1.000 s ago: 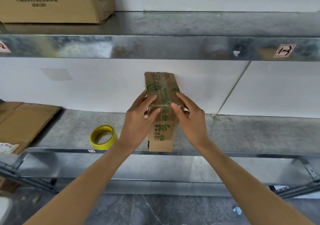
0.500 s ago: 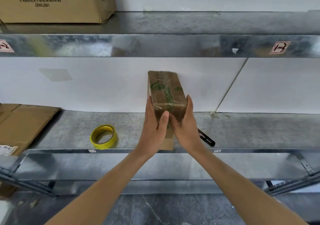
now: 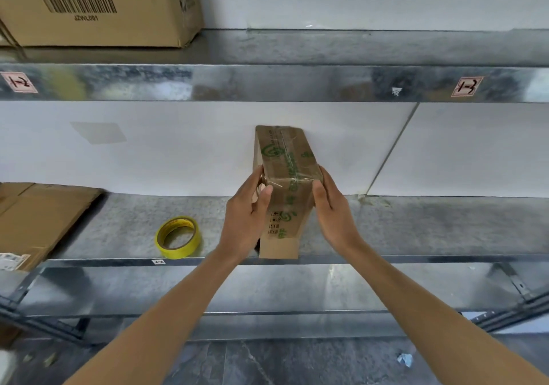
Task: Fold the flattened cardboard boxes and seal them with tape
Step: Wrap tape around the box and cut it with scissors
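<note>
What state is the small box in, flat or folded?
Folded up: the small box shows top and front faces, clear tape over its seam.

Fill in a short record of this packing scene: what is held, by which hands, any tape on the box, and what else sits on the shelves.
Held item: small cardboard box with green print
Hands: left hand and right hand grip its opposite sides
Sealing: clear tape runs along the box's upper face
Tape: yellow tape roll lies flat on the lower shelf, left of the box, untouched
Stock: flattened cardboard at the shelf's far left
Upper shelf: large barcoded carton
</note>
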